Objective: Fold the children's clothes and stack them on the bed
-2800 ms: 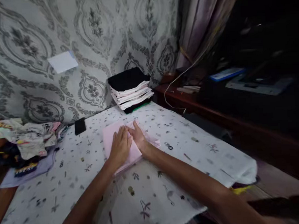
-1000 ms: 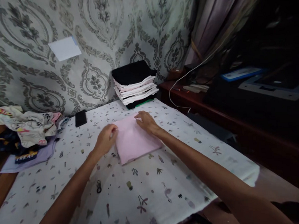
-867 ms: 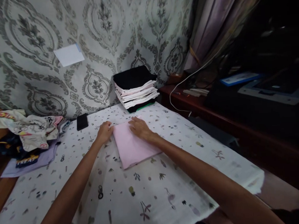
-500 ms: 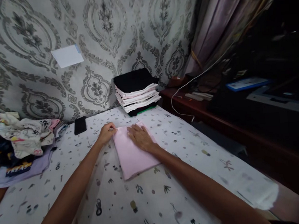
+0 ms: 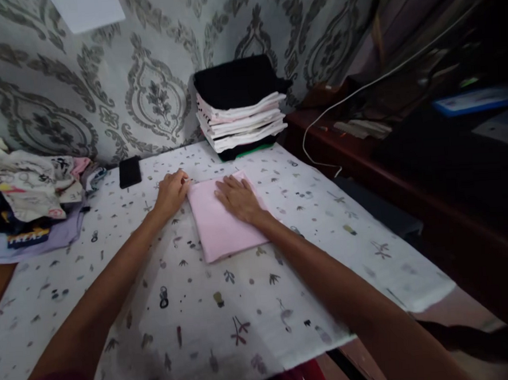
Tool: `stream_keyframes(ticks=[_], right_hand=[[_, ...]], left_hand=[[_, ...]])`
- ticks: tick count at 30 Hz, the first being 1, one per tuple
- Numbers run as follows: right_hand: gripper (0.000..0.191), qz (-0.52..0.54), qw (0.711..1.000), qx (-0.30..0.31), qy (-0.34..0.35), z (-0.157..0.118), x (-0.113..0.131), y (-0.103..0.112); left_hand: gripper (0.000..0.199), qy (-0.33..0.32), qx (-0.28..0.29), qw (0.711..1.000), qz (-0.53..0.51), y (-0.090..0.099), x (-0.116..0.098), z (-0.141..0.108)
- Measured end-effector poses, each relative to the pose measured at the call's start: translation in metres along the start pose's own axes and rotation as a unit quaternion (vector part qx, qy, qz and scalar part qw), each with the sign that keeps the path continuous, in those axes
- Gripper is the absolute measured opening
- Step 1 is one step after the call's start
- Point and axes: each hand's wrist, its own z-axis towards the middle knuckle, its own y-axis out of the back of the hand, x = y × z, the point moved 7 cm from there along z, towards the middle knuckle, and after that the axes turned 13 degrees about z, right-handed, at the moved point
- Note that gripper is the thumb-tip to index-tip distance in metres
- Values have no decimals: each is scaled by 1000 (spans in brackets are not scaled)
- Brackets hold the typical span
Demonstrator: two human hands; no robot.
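Note:
A folded pink cloth [image 5: 222, 235], probably a garment, lies flat on the patterned white sheet. At its far left corner is my left hand [image 5: 171, 194], fingers drawn together in a pinch on the corner's edge. My right hand [image 5: 238, 199] rests palm down on the cloth's far right part, fingers stretched out, covering some of it.
Behind the cloth stands a stack of folded clothes [image 5: 241, 119] with black on top, against the patterned wall. A black phone [image 5: 129, 172] and a loose clothes pile [image 5: 42, 185] are at left. A white cable [image 5: 309, 146] trails over the dark red furniture [image 5: 364, 154] at right.
My view has tilted down, so everything sits higher and the sheet's near edge shows. Both hands stay at nearly the same spots on the pink cloth.

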Motion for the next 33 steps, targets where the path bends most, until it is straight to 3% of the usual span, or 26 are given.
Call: stream_keyframes(ticks=[2, 6, 8, 10, 17, 22, 26, 33], right_hand=[[52, 4, 1000, 2, -2, 1, -1, -1], [54, -5, 1000, 7, -5, 1, -1, -1], [55, -4, 1000, 9, -4, 1, 0, -1], [54, -4, 1000, 7, -1, 1, 0, -1], [45, 30, 1000, 2, 3, 0, 3, 0], [46, 2, 996, 60, 62, 5, 38, -19], [49, -35, 985, 130, 106, 6, 63, -45], [55, -82, 984, 109, 112, 4, 62, -52]], left_hand=[[22, -70, -23, 997, -8, 21, -29, -35], [27, -250, 65, 965, 44, 36, -95, -127], [27, -285, 98, 948, 98, 32, -112, -162], [31, -282, 114, 941, 147, 26, -117, -181], [49, -214, 172, 923, 270, 14, -123, -179], [38, -173, 247, 904, 303, 9, -134, -171], [29, -157, 255, 905, 302, 10, -135, -171], [29, -170, 250, 903, 306, 16, -134, -186]])
